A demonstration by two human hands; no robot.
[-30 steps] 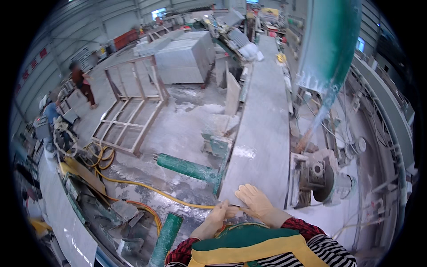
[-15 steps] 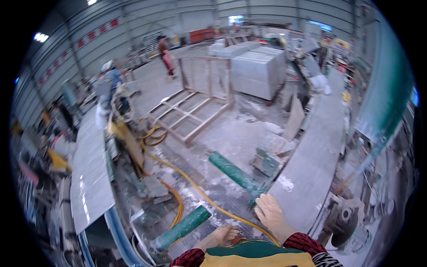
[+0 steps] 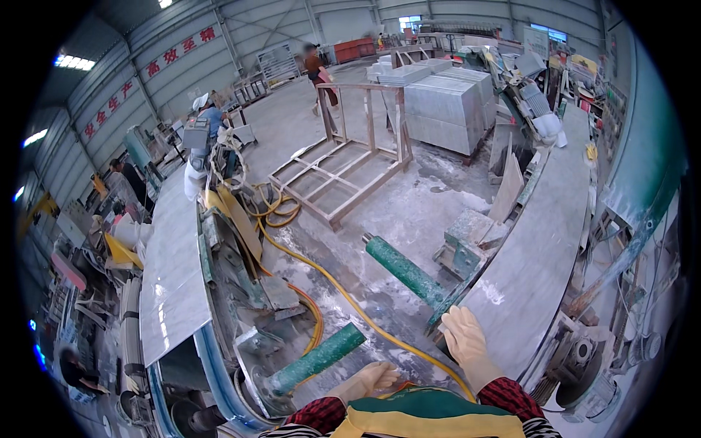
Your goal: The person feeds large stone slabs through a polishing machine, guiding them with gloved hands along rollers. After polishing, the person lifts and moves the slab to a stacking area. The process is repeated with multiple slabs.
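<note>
I wear pale rubber gloves. My right hand (image 3: 466, 342) is at the near left edge of a long grey stone slab (image 3: 522, 292), its fingers stretched out and holding nothing. Whether its palm bears on the slab or only hovers at the edge is hard to tell. Low in front of my green and yellow apron (image 3: 420, 416) is my left hand (image 3: 376, 376), fingers curled in with nothing seen in them. Between the hands and just ahead run a yellow hose (image 3: 343, 293) and two green rollers, one left (image 3: 321, 358) and one farther off (image 3: 405, 270).
Another grey slab (image 3: 171, 292) lies on a roller line at the left. A wooden frame (image 3: 343, 182) stands on the floor ahead, before a stack of slabs (image 3: 445, 117). One person (image 3: 314, 69) walks at the back; another (image 3: 212, 117) is far left. A motor (image 3: 580, 358) sits at right.
My view has swung slightly left, so the scene sits farther right and lower. The far person has moved a little. Both hands keep nearly the same pose.
</note>
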